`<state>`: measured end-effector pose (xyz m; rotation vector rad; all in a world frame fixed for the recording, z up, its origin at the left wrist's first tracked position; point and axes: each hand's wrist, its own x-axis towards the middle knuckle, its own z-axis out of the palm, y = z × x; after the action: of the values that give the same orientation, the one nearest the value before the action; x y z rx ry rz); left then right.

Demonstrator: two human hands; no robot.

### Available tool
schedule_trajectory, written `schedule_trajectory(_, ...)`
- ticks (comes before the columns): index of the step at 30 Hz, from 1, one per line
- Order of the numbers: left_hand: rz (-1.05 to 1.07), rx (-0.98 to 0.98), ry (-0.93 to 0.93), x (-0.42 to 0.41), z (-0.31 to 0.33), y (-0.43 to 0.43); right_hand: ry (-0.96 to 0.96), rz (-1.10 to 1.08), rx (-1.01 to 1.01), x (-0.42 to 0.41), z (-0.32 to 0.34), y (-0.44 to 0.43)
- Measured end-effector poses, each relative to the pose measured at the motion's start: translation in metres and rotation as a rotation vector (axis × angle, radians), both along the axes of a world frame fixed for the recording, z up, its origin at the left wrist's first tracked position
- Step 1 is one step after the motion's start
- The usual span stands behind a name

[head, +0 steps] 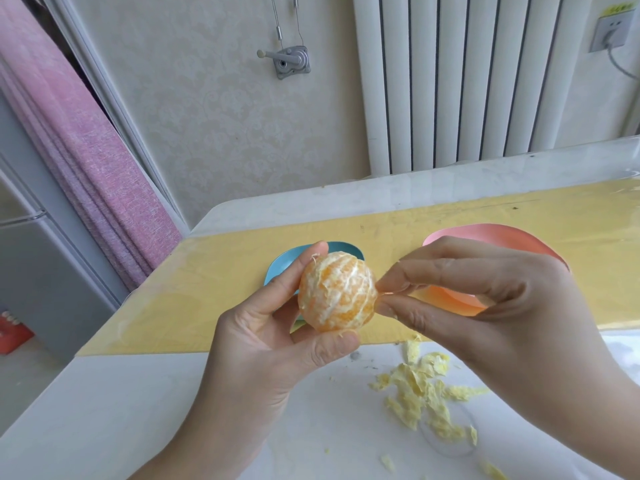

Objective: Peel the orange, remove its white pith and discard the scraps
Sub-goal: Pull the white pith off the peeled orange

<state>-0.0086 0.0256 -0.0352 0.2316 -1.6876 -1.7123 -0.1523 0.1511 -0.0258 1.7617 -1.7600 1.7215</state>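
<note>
The orange (pixel 337 292) is fully out of its peel. The segments show through as bright orange wedges, with white pith still webbed along the seams and a few ragged patches at the top left. It's up in the air over the near edge of the yellow mat (pixel 214 292), in front of a blue dish (pixel 278 268).

The left hand (pixel 270 344) has it cupped, with the thumb under the front and the forefinger curled over the top. The right hand (pixel 502 306) has thumb and forefinger pinched tight against the orange's right side. I can't tell if there's a strand of pith between them, it's too small. Its other fingers are loosely bent, and there's a pink dish (pixel 502 237) behind it.

A heap of pale yellow pith scraps (pixel 422 393) sits on the white table (pixel 138 393) under the right hand, with a few crumbs closer in.

As for writing, the yellow sticker (pixel 620 9) above the wall socket (pixel 611 31) has print on it, but it's too blurry to read.
</note>
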Motion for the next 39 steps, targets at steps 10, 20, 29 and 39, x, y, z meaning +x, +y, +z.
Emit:
schedule_trajectory(10, -0.008, 0.036, -0.013, -0.0003, 0.0008, 0.0006, -0.024, 0.025, -0.008, 0.0024, -0.0027, 0.0004)
schedule_trajectory(20, -0.03, 0.041, -0.022, 0.0005, 0.0012, 0.0021, 0.006, -0.052, -0.079, 0.0052, -0.0029, 0.0006)
schedule_trajectory(29, -0.05, 0.025, -0.033, 0.0011, 0.0041, -0.0009, -0.045, 0.054, -0.02, 0.0007, 0.0019, 0.0015)
schedule_trajectory(39, -0.22, 0.26, -0.039, 0.0006, 0.0042, -0.0012, -0.085, 0.112, -0.029, 0.0018, -0.0062, -0.0005)
